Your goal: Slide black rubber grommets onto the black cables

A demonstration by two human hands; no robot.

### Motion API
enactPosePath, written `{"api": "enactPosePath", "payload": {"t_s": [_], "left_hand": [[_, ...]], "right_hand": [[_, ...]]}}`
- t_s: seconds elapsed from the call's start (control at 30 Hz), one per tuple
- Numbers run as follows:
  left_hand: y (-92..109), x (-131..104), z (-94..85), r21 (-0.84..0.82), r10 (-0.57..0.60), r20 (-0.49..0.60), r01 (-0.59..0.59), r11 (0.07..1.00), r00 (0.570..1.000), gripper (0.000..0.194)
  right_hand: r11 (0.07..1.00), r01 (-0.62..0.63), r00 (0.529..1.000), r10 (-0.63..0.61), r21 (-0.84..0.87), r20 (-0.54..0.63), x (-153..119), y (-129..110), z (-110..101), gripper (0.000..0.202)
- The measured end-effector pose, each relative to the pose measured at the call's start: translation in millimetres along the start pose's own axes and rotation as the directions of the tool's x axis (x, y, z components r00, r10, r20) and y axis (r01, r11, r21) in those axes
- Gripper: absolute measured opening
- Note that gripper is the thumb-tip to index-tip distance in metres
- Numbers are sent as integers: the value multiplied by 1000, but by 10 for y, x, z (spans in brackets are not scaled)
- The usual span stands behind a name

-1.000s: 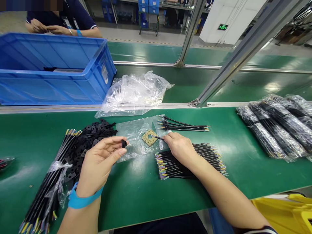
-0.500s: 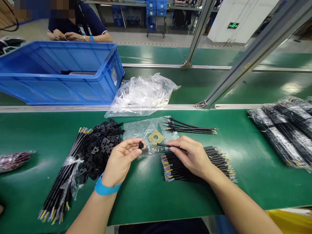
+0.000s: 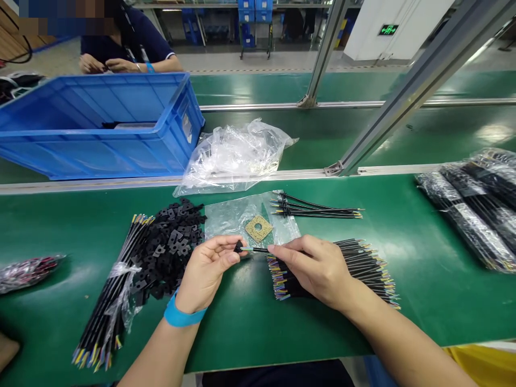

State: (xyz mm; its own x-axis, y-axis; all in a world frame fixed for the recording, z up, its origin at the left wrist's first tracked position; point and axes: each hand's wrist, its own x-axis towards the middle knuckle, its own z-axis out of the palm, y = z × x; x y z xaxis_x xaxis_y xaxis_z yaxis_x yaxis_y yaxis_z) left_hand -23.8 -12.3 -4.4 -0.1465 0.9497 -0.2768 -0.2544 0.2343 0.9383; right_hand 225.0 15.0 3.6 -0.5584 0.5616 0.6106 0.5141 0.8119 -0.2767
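Note:
Between the thumb and fingers of my left hand (image 3: 212, 266) is a small black plastic piece (image 3: 238, 246). My right hand (image 3: 316, 266) pinches a black cable (image 3: 262, 249), whose stripped end with thin coloured wires meets the black piece; whether the wires have entered it I cannot tell. Beside my left hand lies a heap of flat black pieces with holes (image 3: 171, 244). Under my right hand a stack of black cables (image 3: 365, 263) shows coloured wire ends. Behind the hands, a tan square pad with a hole (image 3: 258, 229) rests on a clear plastic bag (image 3: 226, 212).
A tied cable bundle (image 3: 108, 301) lies at left, several cables with black pieces (image 3: 318, 207) behind my right hand. Wrapped cable packs (image 3: 467, 215) are far right. A blue crate (image 3: 100, 153), crumpled plastic bag (image 3: 237, 153) and metal post (image 3: 387, 123) stand behind; a person sits beyond.
My hands have come together, bringing the cable's wire end up to the black piece. The view has shifted slightly.

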Motion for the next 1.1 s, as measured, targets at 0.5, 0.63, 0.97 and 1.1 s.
{"api": "enactPosePath", "payload": {"t_s": [0.5,0.63,0.97,1.1], "left_hand": [[-22,-76,39,229,46,97,-68,971,994,29],[-46,-116,53,302,160,114,-187,935,981,26],[-32,-142,45,367,613,347,-704,608,710,17],[1,-150,48,331,638,418,-763,556,647,16]], "right_hand": [[977,170,985,-171,-128,3,52,-128,-93,30],[982,175,984,-178,-65,-32,53,-162,-61,26],[923,-118,993,104,366,60,54,-158,35,14],[838,-225,972,155,497,178,33,-158,23,16]]}}
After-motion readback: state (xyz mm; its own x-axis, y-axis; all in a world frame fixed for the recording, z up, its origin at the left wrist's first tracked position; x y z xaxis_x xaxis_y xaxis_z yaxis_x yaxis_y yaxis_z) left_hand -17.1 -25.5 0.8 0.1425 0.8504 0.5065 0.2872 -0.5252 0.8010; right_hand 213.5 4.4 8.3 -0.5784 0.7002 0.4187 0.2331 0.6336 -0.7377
